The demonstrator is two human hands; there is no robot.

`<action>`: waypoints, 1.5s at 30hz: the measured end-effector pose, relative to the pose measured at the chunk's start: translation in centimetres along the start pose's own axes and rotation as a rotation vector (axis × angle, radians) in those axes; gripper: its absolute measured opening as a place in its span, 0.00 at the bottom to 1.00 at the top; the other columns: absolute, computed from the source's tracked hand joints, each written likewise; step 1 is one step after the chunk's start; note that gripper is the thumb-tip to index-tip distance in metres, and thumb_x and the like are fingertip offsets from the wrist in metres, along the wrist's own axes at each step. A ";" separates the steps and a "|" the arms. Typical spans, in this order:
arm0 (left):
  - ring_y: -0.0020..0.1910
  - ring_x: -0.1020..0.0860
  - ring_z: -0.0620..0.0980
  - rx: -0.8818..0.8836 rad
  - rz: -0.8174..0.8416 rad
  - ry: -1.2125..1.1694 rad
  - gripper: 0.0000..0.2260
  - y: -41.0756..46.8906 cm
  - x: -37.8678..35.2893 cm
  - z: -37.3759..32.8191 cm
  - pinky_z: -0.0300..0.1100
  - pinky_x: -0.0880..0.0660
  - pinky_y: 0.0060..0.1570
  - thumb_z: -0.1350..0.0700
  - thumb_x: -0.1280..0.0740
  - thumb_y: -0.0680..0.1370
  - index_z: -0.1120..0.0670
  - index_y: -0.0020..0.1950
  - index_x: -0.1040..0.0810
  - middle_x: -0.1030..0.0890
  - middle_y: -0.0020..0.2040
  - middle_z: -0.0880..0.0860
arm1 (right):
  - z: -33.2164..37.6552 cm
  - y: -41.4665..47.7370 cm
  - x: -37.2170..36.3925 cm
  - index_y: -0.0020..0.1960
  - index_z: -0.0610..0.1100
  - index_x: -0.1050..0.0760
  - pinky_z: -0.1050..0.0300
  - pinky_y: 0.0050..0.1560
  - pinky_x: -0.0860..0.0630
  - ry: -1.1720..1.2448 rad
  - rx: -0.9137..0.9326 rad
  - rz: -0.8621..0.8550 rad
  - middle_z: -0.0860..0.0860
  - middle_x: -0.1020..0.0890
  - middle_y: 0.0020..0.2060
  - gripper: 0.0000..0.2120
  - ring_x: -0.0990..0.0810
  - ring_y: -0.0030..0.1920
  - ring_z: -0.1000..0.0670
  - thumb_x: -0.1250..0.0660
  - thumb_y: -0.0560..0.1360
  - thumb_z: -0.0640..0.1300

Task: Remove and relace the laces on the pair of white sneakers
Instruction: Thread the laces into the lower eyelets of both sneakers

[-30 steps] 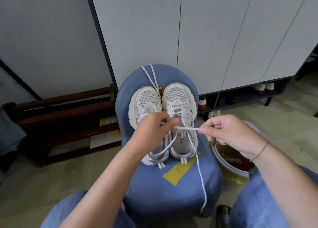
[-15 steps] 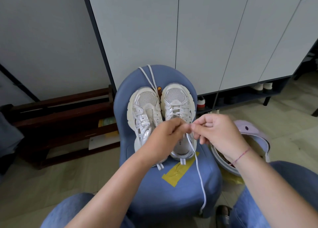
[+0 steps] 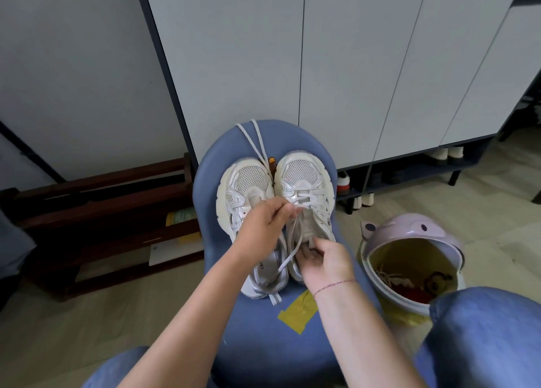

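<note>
Left hand [image 3: 263, 226] pinches lace [image 3: 288, 254]; right hand [image 3: 325, 260] touches sneaker [image 3: 301, 177].

Pretty cramped tbh: both sneakers [image 3: 301, 171] fill the back of the blue chair [image 3: 263, 343], toes near the cabinet doors [image 3: 234, 65]. Bare seat shows only around the yellow tape [image 3: 295, 311] up front; a lilac bin [image 3: 409, 226] crowds the right, a wooden rack [image 3: 102, 200] the left.

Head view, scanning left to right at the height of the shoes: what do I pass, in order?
From the left: dark wooden rack → sneaker without laces → sneaker with laces → purple bin.
</note>
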State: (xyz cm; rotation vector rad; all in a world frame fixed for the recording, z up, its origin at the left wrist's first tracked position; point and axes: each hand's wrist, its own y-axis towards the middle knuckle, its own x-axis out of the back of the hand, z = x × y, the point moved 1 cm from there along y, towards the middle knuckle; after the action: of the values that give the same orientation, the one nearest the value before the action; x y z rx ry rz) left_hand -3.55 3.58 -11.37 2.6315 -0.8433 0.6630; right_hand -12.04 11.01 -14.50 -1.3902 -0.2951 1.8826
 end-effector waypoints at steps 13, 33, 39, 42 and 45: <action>0.44 0.20 0.43 -0.015 -0.062 0.020 0.09 0.9 -0.7 1.2 0.38 0.25 0.46 0.52 0.39 0.83 0.50 0.47 0.21 0.16 0.44 0.42 | -0.4 0.1 -0.2 0.58 0.40 0.25 0.54 0.54 0.25 -0.076 0.107 0.169 0.46 0.18 0.45 0.09 0.21 0.45 0.49 0.39 0.79 0.40; 0.28 0.29 0.39 -0.095 -0.189 0.106 0.08 1.0 -0.9 1.5 0.37 0.34 0.33 0.52 0.35 0.82 0.55 0.49 0.19 0.26 0.27 0.41 | 2.1 -0.1 -0.5 0.59 0.35 0.27 0.45 0.54 0.26 0.037 -0.054 0.188 0.38 0.21 0.53 0.14 0.21 0.52 0.42 0.44 0.82 0.43; 0.46 0.20 0.39 -0.102 -0.240 0.017 0.07 1.1 -0.8 0.4 0.23 0.30 0.49 0.60 0.30 0.78 0.56 0.54 0.15 0.15 0.48 0.48 | 2.1 -0.1 -0.2 0.53 0.36 0.25 0.45 0.40 0.20 0.012 -0.071 0.183 0.40 0.17 0.43 0.12 0.19 0.47 0.43 0.42 0.81 0.43; 0.47 0.21 0.42 -0.085 -0.248 0.080 0.06 1.3 -1.0 0.2 0.20 0.32 0.47 0.61 0.29 0.77 0.58 0.52 0.15 0.15 0.49 0.51 | 2.1 -0.2 -0.3 0.50 0.36 0.24 0.44 0.39 0.20 0.016 -0.085 0.181 0.40 0.17 0.38 0.12 0.20 0.46 0.43 0.42 0.81 0.43; 0.48 0.20 0.46 -0.091 -0.261 0.152 0.06 1.6 -1.1 0.1 0.21 0.32 0.45 0.60 0.28 0.76 0.59 0.51 0.15 0.15 0.50 0.53 | 2.2 -0.3 -0.4 0.50 0.35 0.25 0.46 0.37 0.20 0.018 -0.092 0.187 0.40 0.17 0.39 0.12 0.20 0.46 0.43 0.43 0.81 0.43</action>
State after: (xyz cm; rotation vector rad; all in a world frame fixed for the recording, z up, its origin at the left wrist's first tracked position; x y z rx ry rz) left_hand -5.23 2.79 -11.78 2.5116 -0.4651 0.7231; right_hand -13.78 11.49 -13.17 -1.5411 -0.2530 2.0292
